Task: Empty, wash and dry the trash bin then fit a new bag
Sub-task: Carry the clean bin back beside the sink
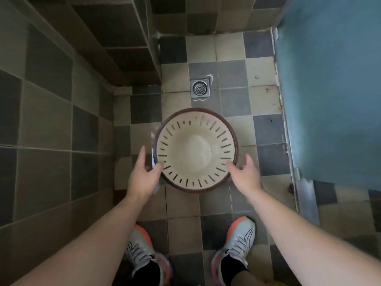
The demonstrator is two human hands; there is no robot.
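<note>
A round trash bin [196, 150] stands upright on the tiled floor, seen from straight above. Its inside is cream with short dark slots around the wall, its rim [198, 110] is dark red, and nothing lies in it. My left hand [144, 175] is at the bin's left edge, fingers straight, thumb against the rim. My right hand [245, 176] is at the near right edge, fingers straight, one fingertip over the rim. A thin clear strip [153, 153], blurred, shows beside the left rim; I cannot tell what it is.
A metal floor drain [200, 88] lies just beyond the bin. A tiled wall [51, 120] with a stepped ledge closes the left side. A blue door or panel [329, 89] closes the right. My two sneakers [239, 238] stand just behind the bin.
</note>
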